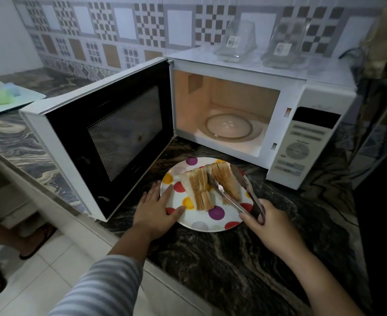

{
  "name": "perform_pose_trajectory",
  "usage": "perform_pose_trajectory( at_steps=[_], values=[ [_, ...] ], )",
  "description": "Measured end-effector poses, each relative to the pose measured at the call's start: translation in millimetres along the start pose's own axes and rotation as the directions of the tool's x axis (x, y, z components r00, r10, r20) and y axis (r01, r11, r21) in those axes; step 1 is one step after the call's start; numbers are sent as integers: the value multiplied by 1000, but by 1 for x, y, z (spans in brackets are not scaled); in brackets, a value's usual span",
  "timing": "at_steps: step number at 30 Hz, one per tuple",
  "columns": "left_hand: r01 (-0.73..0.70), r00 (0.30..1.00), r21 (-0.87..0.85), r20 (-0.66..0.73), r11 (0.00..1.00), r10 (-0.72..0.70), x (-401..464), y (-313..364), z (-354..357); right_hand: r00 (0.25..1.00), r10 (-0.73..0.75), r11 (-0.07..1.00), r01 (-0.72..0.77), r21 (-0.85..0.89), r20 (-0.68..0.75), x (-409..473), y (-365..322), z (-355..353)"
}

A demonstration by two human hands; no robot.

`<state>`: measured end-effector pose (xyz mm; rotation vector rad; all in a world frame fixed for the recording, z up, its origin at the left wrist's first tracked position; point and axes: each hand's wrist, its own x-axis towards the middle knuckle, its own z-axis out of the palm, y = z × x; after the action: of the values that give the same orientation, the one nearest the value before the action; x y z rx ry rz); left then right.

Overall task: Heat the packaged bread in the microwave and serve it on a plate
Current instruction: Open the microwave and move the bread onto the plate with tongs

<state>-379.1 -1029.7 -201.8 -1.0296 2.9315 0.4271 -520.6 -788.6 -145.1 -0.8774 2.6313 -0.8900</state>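
The left hand (157, 209) lies flat, fingers spread loose, on the rim of the dotted plate (201, 221) on the counter before the open microwave (286, 124). The right hand (268, 224) pinches metal tongs (238, 192), whose arms straddle the right stack of bread slices (226, 181); the left stack (198, 190) stands just beside.

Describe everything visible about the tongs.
The metal tongs look like shiny steel, with two long flat arms. The right hand grips them near the hinged end. The tips straddle the right-hand stack of bread slices above the spotted plate, one arm on each side. Whether they are squeezing the bread is unclear.
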Motion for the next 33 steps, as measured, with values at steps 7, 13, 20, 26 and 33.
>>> perform_pose_trajectory(
  at_steps=[7, 13, 20, 26, 33],
  values=[
    [-110, 942, -190, -332, 976, 42, 3, 23, -22, 996, -82, 995, 83, 48, -30, -11, -19, -46],
    [-548, 691, 287, -374, 786, 619, 18, 71, -87, 973, -201, 930, 225, -289, 113, 22, -53, -71],
    [-652, 704, 199, -202, 732, 681, 15, 92, -109, 948, -271, 864, 315, -393, 165, 33, -76, -83],
    [-593, 753, 137, -256, 794, 607, 24, 81, -112, 955, -258, 894, 293, -339, 145, 30, -79, -89],
    [-550, 776, 120, -294, 827, 559, 32, 68, -110, 982, -186, 911, 184, -369, 29, 27, -72, -90]
  ],
)
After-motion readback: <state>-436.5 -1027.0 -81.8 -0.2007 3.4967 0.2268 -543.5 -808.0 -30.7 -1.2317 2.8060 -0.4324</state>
